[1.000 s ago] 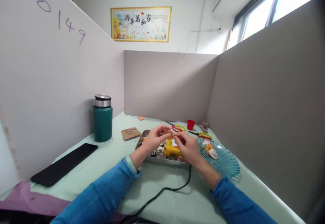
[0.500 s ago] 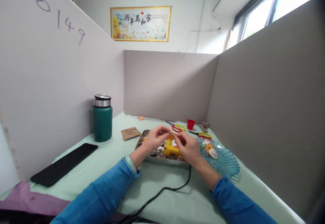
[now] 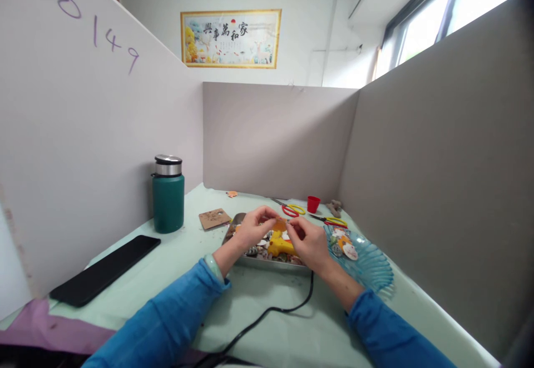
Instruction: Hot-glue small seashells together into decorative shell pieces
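My left hand (image 3: 253,228) pinches a small, flat orange piece (image 3: 279,225) above a metal tray (image 3: 271,264). Close by its right edge, the fingertips of my right hand (image 3: 309,241) are pressed together; whatever they hold is too small to make out. Below the hands, a yellow glue gun (image 3: 278,244) lies across the tray on a heap of shells (image 3: 252,251). A black cord (image 3: 287,309) runs from the tray's front toward me. My fingers hide part of the orange piece and the tray's far side.
A blue glass shell-shaped dish (image 3: 369,268) with decorated pieces (image 3: 345,245) stands right of the tray. Behind are two pairs of scissors (image 3: 294,210), (image 3: 334,222) and a red cup (image 3: 314,204). Leftward are a brown board (image 3: 214,219), green flask (image 3: 168,204) and black phone (image 3: 106,269). Partitions enclose the table.
Hardly anything differs. Both hands stay at the same place over the tray, fingertips close together at the orange piece, with only a very slight shift of the fingers.
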Tool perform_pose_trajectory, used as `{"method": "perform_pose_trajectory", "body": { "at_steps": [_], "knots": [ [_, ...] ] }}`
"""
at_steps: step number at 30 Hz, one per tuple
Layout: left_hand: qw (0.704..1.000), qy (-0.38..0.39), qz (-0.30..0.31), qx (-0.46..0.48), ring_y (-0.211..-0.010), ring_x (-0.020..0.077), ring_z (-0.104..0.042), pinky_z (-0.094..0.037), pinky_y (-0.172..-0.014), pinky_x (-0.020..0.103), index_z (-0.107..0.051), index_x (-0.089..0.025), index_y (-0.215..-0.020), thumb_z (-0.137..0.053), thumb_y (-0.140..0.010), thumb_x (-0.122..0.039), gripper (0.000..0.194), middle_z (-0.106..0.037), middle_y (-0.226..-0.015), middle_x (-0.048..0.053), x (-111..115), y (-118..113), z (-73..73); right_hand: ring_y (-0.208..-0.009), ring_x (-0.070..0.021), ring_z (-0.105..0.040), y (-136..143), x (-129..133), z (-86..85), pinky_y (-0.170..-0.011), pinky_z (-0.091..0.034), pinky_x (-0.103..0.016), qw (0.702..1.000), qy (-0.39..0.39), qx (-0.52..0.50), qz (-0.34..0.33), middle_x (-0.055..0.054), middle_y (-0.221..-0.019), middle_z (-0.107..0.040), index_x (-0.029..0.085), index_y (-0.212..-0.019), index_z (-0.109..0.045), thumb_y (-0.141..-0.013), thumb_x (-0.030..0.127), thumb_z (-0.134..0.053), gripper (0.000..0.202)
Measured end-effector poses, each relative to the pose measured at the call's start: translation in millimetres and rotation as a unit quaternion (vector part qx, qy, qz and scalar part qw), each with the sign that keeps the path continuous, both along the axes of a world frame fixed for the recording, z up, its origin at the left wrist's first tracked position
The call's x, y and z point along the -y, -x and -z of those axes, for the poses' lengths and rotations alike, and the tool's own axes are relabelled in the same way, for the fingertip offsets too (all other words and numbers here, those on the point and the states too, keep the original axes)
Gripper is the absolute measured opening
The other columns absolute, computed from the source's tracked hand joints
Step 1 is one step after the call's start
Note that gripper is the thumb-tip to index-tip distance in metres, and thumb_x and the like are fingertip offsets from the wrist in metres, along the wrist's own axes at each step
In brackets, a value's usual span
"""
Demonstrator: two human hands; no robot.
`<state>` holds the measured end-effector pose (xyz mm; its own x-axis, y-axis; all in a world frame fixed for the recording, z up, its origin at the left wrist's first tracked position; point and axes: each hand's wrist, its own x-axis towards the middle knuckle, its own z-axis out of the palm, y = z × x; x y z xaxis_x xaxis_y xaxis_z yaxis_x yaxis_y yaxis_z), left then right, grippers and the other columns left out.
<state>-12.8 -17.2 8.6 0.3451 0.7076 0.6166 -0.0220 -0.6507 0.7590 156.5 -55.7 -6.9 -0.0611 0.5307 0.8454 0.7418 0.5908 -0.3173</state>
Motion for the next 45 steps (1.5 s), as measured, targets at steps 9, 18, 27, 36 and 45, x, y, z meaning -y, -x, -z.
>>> {"method": "perform_pose_trajectory", "body": {
  "at_steps": [9, 18, 27, 36, 45],
  "knots": [
    [0.999, -0.027, -0.005, -0.024, -0.082, 0.0151, -0.059, -0.047, -0.076, 0.028, -0.06, -0.014, -0.091, -0.057, -0.078, -0.025, 0.018, -0.063, -0.088, 0.006, 0.5, 0.6, 0.4, -0.047, -0.0088, -0.045, -0.8, -0.4, -0.1, -0.05, -0.034, -0.021, 1.0, -0.005, -0.002, 0.008, 0.003, -0.054, -0.055, 0.018, -0.073, -0.057, -0.082, 0.029, -0.05, 0.016],
    [0.995, -0.085, -0.039, -0.046, -0.082, 0.0152, -0.06, -0.048, -0.077, 0.028, -0.061, -0.014, -0.091, -0.057, -0.079, -0.026, 0.017, -0.064, -0.088, 0.006, 7.2, -0.2, -3.9, -0.048, -0.0089, -0.046, 0.3, 0.2, -0.5, -0.051, -0.034, -0.021, 1.0, -0.006, -0.001, 0.009, 0.003, -0.055, -0.055, 0.018, -0.073, -0.058, -0.082, 0.029, -0.05, 0.015],
    [0.982, -0.16, -0.075, -0.072, -0.082, 0.0146, -0.059, -0.047, -0.077, 0.027, -0.06, -0.015, -0.091, -0.053, -0.079, -0.019, 0.014, -0.063, -0.086, 0.005, 13.6, 0.7, -7.9, -0.05, -0.009, -0.047, 0.5, 1.3, -0.4, -0.053, -0.035, -0.021, 1.0, -0.013, 0.005, 0.012, 0.002, -0.057, -0.056, 0.018, -0.073, -0.059, -0.082, 0.028, -0.051, 0.016],
    [0.973, -0.186, -0.111, -0.083, -0.079, 0.0151, -0.057, -0.045, -0.074, 0.027, -0.06, -0.015, -0.089, -0.053, -0.079, -0.019, 0.013, -0.062, -0.084, 0.006, 21.0, -0.5, -8.6, -0.049, -0.0095, -0.046, 1.8, 4.2, -2.1, -0.053, -0.035, -0.021, 0.999, -0.027, 0.019, 0.017, 0.001, -0.057, -0.055, 0.018, -0.071, -0.059, -0.083, 0.029, -0.048, 0.019],
    [0.971, -0.192, -0.113, -0.087, -0.079, 0.0156, -0.057, -0.045, -0.074, 0.028, -0.06, -0.016, -0.089, -0.052, -0.08, -0.02, 0.013, -0.062, -0.084, 0.006, 19.9, 0.6, -7.9, -0.05, -0.0094, -0.046, 2.4, 4.2, -1.0, -0.054, -0.035, -0.021, 0.999, -0.032, 0.021, 0.015, 0.001, -0.057, -0.056, 0.018, -0.071, -0.059, -0.084, 0.028, -0.048, 0.02]
  ]
}}
